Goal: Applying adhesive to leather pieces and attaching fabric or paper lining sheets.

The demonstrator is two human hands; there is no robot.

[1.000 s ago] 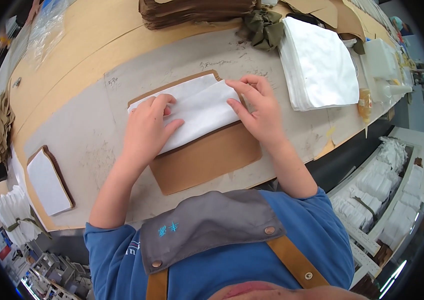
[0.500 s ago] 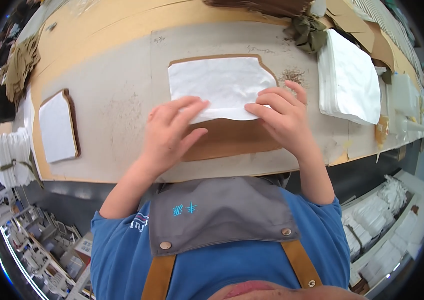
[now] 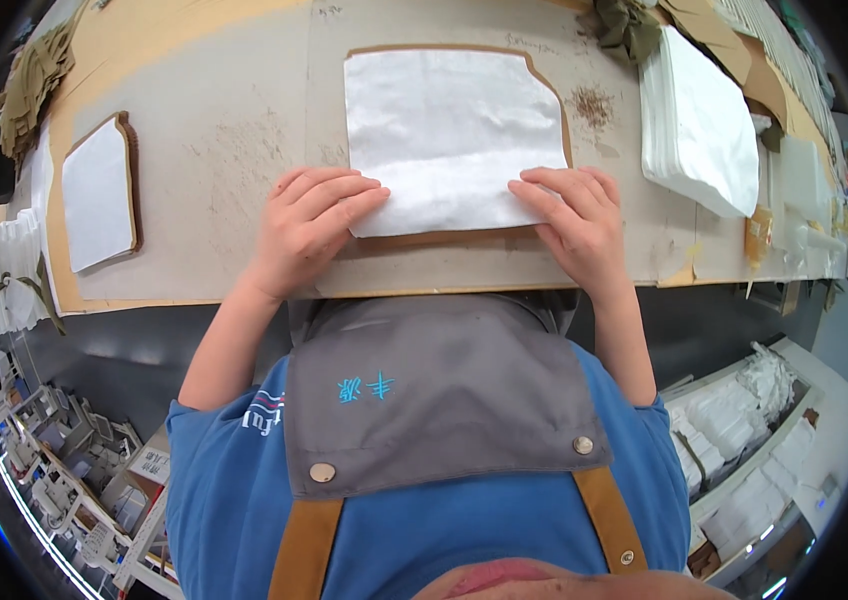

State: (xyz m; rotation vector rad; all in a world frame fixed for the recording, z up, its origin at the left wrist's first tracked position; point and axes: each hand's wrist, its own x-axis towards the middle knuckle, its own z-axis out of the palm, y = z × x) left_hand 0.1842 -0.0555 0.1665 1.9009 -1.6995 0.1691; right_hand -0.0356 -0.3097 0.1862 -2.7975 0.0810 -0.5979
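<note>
A white cut fabric sheet [image 3: 454, 120] lies spread over a brown cut piece [image 3: 443, 48] on the table in front of me. Brown shows as a thin rim along its far and right edges and below its near edge. At the sheet's left edge, near its front, my left hand [image 3: 314, 222] rests with fingers stretched and their tips on the white fabric. My right hand [image 3: 584, 220] rests at the opposite edge, thumb and fingertips on the sheet, fingers extended. The sheet has faint creases across its middle.
To the right stands a thick stack of white pieces [image 3: 699, 125], with dark green cloth [image 3: 629, 28] beyond it. A smaller white-topped brown stack [image 3: 101, 195] sits at the left. Brown crumbs [image 3: 592, 106] lie beside the sheet. The table's front edge [image 3: 394, 291] runs close to me.
The near part of the white sheet, earlier folded or lifted at its front edge, now lies flat over most of the brown piece. My hands have moved apart to its two sides.
</note>
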